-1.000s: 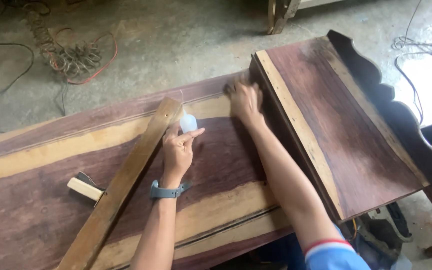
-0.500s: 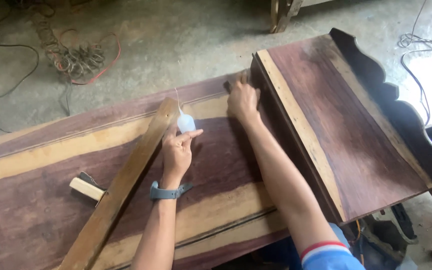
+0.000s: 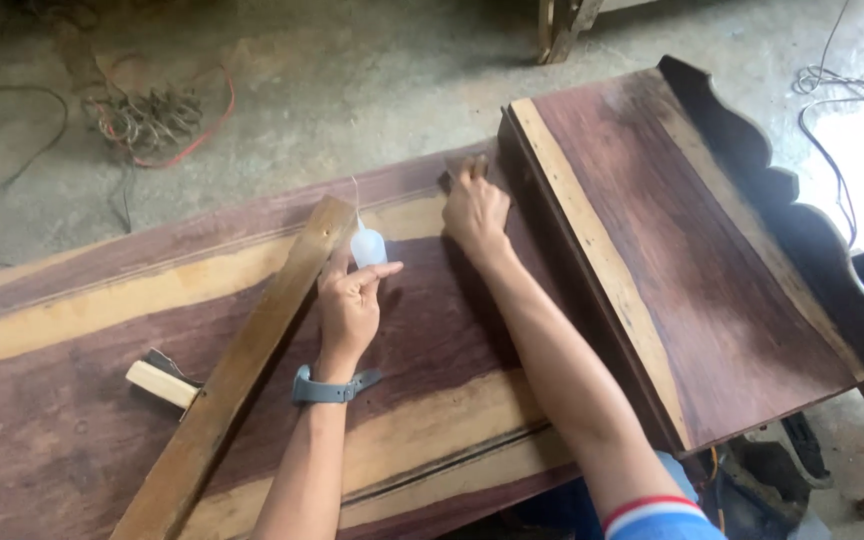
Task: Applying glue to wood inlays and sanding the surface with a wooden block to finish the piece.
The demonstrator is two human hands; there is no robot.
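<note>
Left hand (image 3: 349,305): grip closed around small white squeeze bottle (image 3: 367,247) beside wooden slat (image 3: 242,365). Right hand (image 3: 474,210): fingers curled, pressing dark block (image 3: 464,166) near wood panel's (image 3: 422,340) far edge.

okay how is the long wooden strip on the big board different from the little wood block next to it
The long wooden strip runs diagonally across the dark wooden panel to its near edge; the small wood block is short and stubby beside it. The strip is tan-brown, the block paler. Both lie flat on the panel.
</note>
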